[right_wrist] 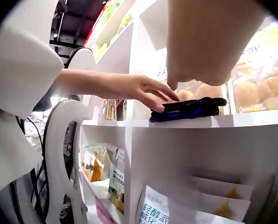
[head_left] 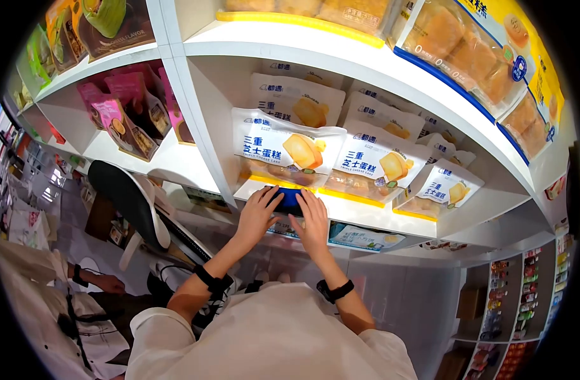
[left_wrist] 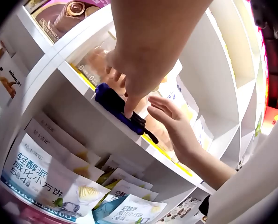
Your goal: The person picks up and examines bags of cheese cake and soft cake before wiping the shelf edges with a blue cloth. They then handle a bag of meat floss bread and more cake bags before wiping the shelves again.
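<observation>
A small blue and black item [head_left: 288, 200] [left_wrist: 118, 109] [right_wrist: 188, 110] lies lengthwise on the shelf's front edge, before white cheese cake bags [head_left: 290, 149]. My left hand [head_left: 257, 218] [left_wrist: 146, 56] [right_wrist: 115, 87] touches its left part, thumb on the front and relaxed fingers over the top. At the other end is my right hand [head_left: 312, 225] [left_wrist: 178, 130] [right_wrist: 209, 46], fingers extended towards the item; in the right wrist view its fingertips are largely hidden behind the hand. Dark straps stick out from the item's right end in the left wrist view.
Below are more snack bags [left_wrist: 50, 177] on a lower shelf. Pink pouches [head_left: 128, 114] fill the compartment to the left. A black and white chair [head_left: 131, 202] stands left of me, near another person's hand [head_left: 109, 283]. An upper shelf [head_left: 290, 35] overhangs the bags.
</observation>
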Tool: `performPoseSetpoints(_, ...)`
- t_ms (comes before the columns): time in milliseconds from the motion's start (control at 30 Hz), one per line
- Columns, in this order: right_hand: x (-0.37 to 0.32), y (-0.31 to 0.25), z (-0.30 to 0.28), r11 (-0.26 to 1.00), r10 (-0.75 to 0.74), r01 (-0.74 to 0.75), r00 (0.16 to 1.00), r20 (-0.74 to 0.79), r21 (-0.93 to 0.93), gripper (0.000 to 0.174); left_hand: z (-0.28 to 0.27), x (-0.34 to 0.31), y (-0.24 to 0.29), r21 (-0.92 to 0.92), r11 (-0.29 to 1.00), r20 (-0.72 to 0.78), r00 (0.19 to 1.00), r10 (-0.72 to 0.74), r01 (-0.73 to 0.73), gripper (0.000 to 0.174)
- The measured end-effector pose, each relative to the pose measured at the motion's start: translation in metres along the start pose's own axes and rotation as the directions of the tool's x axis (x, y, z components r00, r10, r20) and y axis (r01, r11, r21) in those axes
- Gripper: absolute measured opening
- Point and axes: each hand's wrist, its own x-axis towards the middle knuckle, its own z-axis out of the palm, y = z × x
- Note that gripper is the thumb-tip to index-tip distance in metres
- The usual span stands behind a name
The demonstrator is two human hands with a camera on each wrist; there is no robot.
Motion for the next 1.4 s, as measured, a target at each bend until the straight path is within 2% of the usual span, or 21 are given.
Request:
performPoseSetpoints(67,-0.005,0.008,0.016,0.996,-0.025,0.036,0.992,0.122,-0.087,0.056,0.014,-0.004,-0.009,0.009,1.000,0.051,0.998,-0.021,0.021,0.058)
performPoseSetpoints(100,-0.013,0.014,0.027,0.999,0.000,0.007,0.990,0.139,-0.053,0.053,0.018,-0.005,-0.009,-0.014,0.999,-0.011,0.999,-0.034,0.034,0.055)
performPoseSetpoints(233,-0.014,0.014,0.035,1.000,0.014,-0.014,1.000,0.026,-0.008,0.044,0.023,0.001,-0.004,-0.028,0.995,-0.052,0.994,-0.099,0.097,0.048)
performPoseSetpoints(433,-0.014,0.013,0.041,0.995,0.031,-0.024,0.997,0.069,-0.095,0.052,0.023,0.000,-0.004,0.060,0.998,-0.104,0.994,-0.027,0.033,0.045)
performPoseSetpoints(633,-0.008,0.003,0.048,0.989,0.047,-0.029,0.992,0.120,-0.146,0.061,0.032,-0.004,-0.006,0.068,0.996,-0.101,0.993,-0.058,0.065,0.045)
performPoseSetpoints(767,-0.007,0.008,0.051,0.986,0.044,-0.026,0.993,0.110,-0.165,0.062,0.041,-0.007,0.001,0.073,0.990,-0.205,0.974,-0.101,0.118,0.043)
performPoseSetpoints(1000,-0.008,0.005,0.054,0.987,0.082,-0.071,0.994,0.069,-0.144,0.057,0.037,0.001,0.007,0.109,0.982,-0.168,0.976,-0.137,0.156,0.037)
performPoseSetpoints(1033,-0.008,0.005,0.055,0.987,0.087,-0.077,0.994,0.065,-0.143,0.057,0.033,0.002,0.008,0.123,0.981,-0.127,0.983,-0.134,0.150,0.034)
performPoseSetpoints(1267,-0.006,-0.001,0.054,0.989,0.134,-0.133,0.991,0.014,-0.070,0.054,0.036,0.001,0.007,0.097,0.984,-0.160,0.978,-0.130,0.147,0.034)
performPoseSetpoints(1400,-0.008,0.001,0.055,0.988,0.103,-0.101,0.995,0.016,-0.115,0.053,0.032,0.000,0.009,0.115,0.983,-0.136,0.982,-0.130,0.146,0.035)
